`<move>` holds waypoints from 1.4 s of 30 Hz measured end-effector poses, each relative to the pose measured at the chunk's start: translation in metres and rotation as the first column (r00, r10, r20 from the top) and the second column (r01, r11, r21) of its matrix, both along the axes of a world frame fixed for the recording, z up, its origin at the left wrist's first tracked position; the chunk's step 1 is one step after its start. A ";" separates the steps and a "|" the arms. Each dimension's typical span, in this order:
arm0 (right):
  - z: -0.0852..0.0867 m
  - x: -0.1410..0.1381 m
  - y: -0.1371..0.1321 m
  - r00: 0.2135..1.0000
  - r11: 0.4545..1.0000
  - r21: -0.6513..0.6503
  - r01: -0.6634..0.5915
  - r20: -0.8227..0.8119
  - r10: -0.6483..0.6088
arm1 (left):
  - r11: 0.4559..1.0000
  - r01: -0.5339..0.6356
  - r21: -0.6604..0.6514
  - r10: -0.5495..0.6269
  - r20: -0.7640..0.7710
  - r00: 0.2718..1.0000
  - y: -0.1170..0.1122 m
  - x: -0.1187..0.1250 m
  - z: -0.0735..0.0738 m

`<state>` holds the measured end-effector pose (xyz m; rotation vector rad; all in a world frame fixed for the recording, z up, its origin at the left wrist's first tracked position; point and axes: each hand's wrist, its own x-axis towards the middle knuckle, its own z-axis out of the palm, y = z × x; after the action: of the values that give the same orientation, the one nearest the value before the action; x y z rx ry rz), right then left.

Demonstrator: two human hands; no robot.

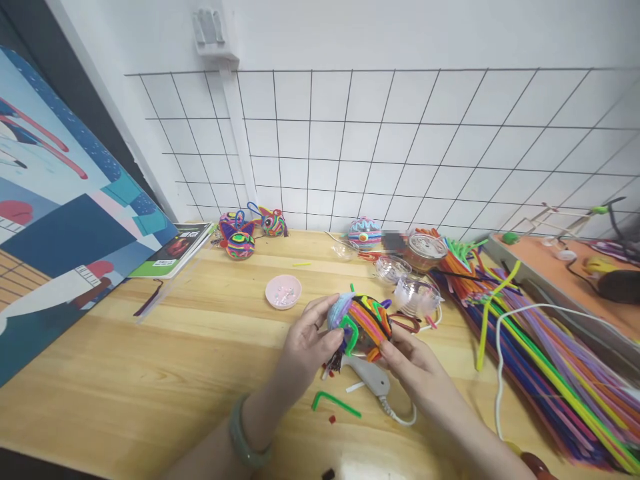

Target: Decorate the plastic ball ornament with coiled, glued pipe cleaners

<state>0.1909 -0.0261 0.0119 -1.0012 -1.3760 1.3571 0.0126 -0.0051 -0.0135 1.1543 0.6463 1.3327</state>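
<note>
A white wall (330, 40) bearing a black wire grid stands behind a wooden counter (200, 373). A large illustrated panel (60, 227) leans in from the left, and a long bundle of multicoloured fuzzy stems (545, 373) lies along the right.

Near the middle, the person's left hand (311, 337) and right hand (411, 360) grasp a rounded, multicoloured craft piece (367, 323) between them, just above the counter. The left hand grips its pale blue-and-lilac end, thumb by a bent green stem on it; the right hand pinches the orange-and-black end.

Beneath it lies a white corded tool (370, 377), partly hidden by the craft piece. Beyond, clear plastic shells (393, 269) sit near a striped ball (365, 233), and two colourful ornaments stand farther left. A pink bowl (269, 301) holds small bits. Closer in lie a loose bent green stem (341, 404) and, smallest, a red scrap (332, 419).
</note>
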 end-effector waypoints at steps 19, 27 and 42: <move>-0.005 0.000 0.000 0.998 0.998 0.009 0.058 -0.041 -0.058 | 0.975 0.145 -0.169 -0.106 0.218 0.970 0.001 -0.001 0.010; -0.009 0.002 0.001 0.999 0.999 0.000 0.047 0.013 -0.047 | 0.967 0.149 -0.205 -0.108 0.197 0.974 0.000 -0.002 0.014; -0.015 0.011 0.002 0.998 0.998 0.058 0.040 0.053 -0.044 | 0.960 0.251 -0.122 -0.224 0.201 0.954 0.002 -0.007 0.007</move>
<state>0.2023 -0.0245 -0.0033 -1.0300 -1.4181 1.2615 0.0058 -0.0034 -0.0063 0.9436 0.4452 1.1507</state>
